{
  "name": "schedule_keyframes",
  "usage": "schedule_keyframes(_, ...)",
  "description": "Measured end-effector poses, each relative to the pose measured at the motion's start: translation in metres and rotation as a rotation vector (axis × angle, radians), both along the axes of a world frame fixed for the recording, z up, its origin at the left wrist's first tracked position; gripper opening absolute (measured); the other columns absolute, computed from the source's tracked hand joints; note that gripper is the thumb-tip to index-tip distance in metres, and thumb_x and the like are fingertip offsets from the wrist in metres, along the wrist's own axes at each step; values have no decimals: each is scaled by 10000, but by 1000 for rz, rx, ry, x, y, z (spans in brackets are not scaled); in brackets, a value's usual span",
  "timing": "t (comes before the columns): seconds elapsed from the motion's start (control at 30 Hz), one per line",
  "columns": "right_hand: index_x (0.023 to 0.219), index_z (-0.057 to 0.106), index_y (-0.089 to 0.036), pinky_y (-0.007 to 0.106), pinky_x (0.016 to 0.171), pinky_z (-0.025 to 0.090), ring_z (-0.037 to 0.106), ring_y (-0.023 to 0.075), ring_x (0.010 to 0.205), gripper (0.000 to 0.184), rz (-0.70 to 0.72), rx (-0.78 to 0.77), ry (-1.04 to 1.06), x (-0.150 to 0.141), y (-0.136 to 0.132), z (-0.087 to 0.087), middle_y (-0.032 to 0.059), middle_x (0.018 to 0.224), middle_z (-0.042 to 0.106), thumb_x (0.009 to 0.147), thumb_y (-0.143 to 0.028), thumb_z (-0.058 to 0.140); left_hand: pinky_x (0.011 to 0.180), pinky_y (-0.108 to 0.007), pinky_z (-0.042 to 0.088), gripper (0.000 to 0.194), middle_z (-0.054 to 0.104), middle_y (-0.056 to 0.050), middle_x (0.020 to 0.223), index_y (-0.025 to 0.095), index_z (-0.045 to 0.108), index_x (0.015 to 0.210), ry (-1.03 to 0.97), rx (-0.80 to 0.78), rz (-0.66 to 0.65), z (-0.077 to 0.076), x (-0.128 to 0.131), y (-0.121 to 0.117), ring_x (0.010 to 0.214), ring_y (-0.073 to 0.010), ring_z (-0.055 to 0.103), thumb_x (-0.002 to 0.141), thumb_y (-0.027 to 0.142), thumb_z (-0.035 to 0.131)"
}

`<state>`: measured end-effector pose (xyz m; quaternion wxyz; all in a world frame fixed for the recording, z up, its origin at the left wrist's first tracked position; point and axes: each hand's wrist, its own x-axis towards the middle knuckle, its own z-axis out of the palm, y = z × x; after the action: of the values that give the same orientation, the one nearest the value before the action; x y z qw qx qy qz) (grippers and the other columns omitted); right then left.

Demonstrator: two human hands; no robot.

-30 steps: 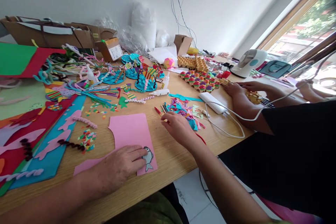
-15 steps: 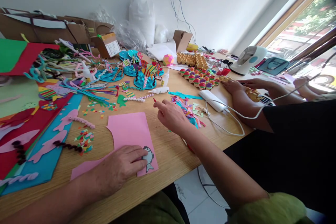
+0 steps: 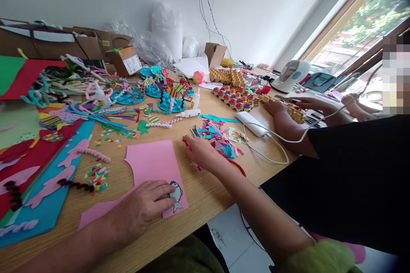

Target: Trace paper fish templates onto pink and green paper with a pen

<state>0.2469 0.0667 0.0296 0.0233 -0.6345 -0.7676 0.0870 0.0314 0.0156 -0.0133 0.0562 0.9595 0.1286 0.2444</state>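
Note:
My left hand point(image 3: 144, 204) lies on a pink paper sheet point(image 3: 153, 158), fingertips pressed onto a small grey-white fish cutout point(image 3: 176, 194) with a black outline near the sheet's right edge. The sheet's left side has a curved cut. To its right, my right hand point(image 3: 200, 152) is closed low over the table beside a heap of colourful paper scraps point(image 3: 214, 132). Parts of a thin red pen show at its fingers; most of it is hidden. A curved red handle point(image 3: 238, 166) pokes out past my right wrist, its other end unseen.
Pink fish cutouts point(image 3: 65, 179) lie on blue paper at left. Glue bottles point(image 3: 188, 113), blue decorated plates point(image 3: 171, 103) and egg cartons point(image 3: 235, 99) stand farther back. A white power bank point(image 3: 253, 123) with a looping cable lies right, near a co-worker's arm point(image 3: 283, 123).
My right hand has moved down and closer to the table, by the scraps. The red handle shows more beyond the wrist. My left hand stays on the fish cutout; the view has shifted slightly.

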Motion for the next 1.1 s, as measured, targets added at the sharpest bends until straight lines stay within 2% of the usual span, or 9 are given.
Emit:
schedule_keyframes(0.13, 1063, 598, -188, 255, 610, 419, 649, 214, 824, 243, -16, -12, -90, -4, 7, 0, 98, 987, 668, 846, -168, 490, 830, -295, 526, 302, 665, -70, 1081, 196, 609, 1083, -5, -9, -5, -1, -1, 1, 999, -182, 601, 978, 165, 327)
schedule_keyframes(0.23, 1053, 599, -213, 248, 619, 418, 641, 213, 886, 217, -94, 4, -137, 10, 3, 8, 81, 1021, 667, 880, -258, 477, 826, -283, 524, 299, 668, -74, 1066, 196, 615, 1074, -20, -8, -7, -2, -1, 2, 994, -178, 600, 975, 160, 334)
schedule_keyframes(0.33, 1010, 617, -176, 261, 624, 410, 640, 223, 868, 243, -226, 25, -195, 31, -2, 16, 114, 961, 677, 909, -231, 403, 817, -291, 525, 323, 669, -89, 1050, 179, 623, 1052, -39, -20, -13, -4, 0, 1, 987, -187, 598, 975, 156, 310)
schedule_keyframes(0.47, 947, 646, -188, 255, 604, 397, 643, 214, 831, 237, -259, 19, -225, 43, -6, 16, 95, 922, 689, 889, -190, 416, 863, -311, 509, 322, 660, -82, 1083, 194, 622, 1064, -61, -55, 22, -10, 0, -1, 1026, -192, 581, 953, 121, 328)
schedule_keyframes(0.8, 923, 686, -175, 263, 682, 456, 656, 220, 878, 237, -242, -16, -248, 31, 3, 7, 108, 971, 693, 885, -167, 452, 834, -296, 525, 309, 669, -77, 1077, 199, 621, 1061, -34, -69, -17, 1, 0, 1, 1002, -188, 600, 928, 91, 364)
schedule_keyframes(0.97, 946, 695, -125, 310, 713, 490, 666, 258, 884, 252, -271, -29, -271, 26, 10, 8, 164, 963, 693, 881, -146, 454, 827, -292, 525, 305, 675, -82, 1055, 187, 625, 1034, -36, -42, -3, -1, 1, 0, 986, -186, 604, 947, 108, 344)
schedule_keyframes(1.1, 988, 684, -119, 337, 702, 507, 670, 277, 894, 251, -289, -24, -280, 22, 11, 7, 175, 994, 687, 869, -128, 463, 833, -287, 523, 295, 672, -92, 1058, 181, 628, 1034, -29, -44, -11, -2, 0, 1, 993, -187, 601, 959, 144, 345)
